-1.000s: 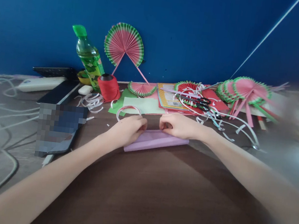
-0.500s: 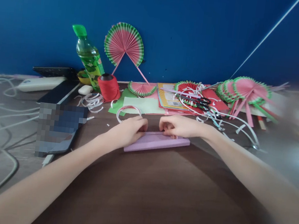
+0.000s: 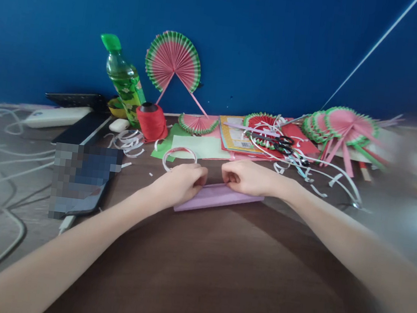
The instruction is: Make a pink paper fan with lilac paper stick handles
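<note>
A folded strip of lilac paper (image 3: 219, 198) lies on the brown table in front of me. My left hand (image 3: 185, 183) has its fingers curled closed on the strip's far left edge. Toward the right end, my right hand (image 3: 246, 177) grips the far edge with bent fingers; its fingertips are partly hidden. Just beyond my left hand rests a white tape ring (image 3: 181, 149). Behind both hands lie pale green paper (image 3: 202, 147) and a small half-round pleated watermelon fan (image 3: 198, 124).
A green bottle (image 3: 125, 76) leans by a red thread spool (image 3: 152, 122). A round watermelon fan (image 3: 173, 64) stands against the blue wall. Scissors (image 3: 280, 142) lie among paper scraps, with more fans (image 3: 347, 127) at right. A phone (image 3: 88, 183) and cables are at left.
My right hand has shifted slightly and its fingers have curled in closer at the paper's far edge. The lilac paper's fold looks a little different. My left hand stays nearly in place.
</note>
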`<action>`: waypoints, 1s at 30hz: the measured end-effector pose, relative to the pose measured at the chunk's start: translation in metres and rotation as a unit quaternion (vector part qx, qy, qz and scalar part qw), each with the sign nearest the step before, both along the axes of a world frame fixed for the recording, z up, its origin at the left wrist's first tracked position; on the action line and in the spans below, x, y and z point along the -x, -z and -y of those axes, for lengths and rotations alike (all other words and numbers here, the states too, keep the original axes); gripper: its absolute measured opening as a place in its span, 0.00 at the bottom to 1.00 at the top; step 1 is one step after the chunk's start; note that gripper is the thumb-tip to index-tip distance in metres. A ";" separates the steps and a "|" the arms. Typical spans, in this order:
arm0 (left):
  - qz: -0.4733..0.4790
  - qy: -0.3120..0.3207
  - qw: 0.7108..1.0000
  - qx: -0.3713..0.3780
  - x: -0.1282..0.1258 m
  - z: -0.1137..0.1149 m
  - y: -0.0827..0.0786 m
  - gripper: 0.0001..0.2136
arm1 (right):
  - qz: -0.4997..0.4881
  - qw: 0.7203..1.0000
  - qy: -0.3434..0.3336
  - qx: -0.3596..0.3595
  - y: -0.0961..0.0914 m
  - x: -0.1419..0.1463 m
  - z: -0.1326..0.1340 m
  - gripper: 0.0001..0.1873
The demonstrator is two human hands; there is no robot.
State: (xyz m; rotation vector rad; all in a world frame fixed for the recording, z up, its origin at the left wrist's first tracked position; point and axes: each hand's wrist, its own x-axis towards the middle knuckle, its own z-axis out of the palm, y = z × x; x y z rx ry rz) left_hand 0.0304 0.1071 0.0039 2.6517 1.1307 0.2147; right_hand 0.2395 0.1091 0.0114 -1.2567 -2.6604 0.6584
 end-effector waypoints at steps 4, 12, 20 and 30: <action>0.018 0.008 0.999 0.046 0.002 0.000 -0.003 0.03 | -0.008 0.999 -0.006 0.034 -0.003 -0.001 0.002 0.06; 0.011 -0.014 0.999 0.050 -0.002 0.001 -0.001 0.02 | -0.027 0.980 0.059 0.190 -0.006 -0.003 0.002 0.04; 0.019 -0.013 0.997 0.077 0.004 -0.004 0.005 0.05 | 0.010 0.995 0.037 0.087 -0.002 -0.002 -0.001 0.04; 0.046 0.007 0.997 0.054 0.003 -0.002 0.000 0.04 | -0.033 0.997 0.035 0.056 0.003 -0.001 -0.001 0.03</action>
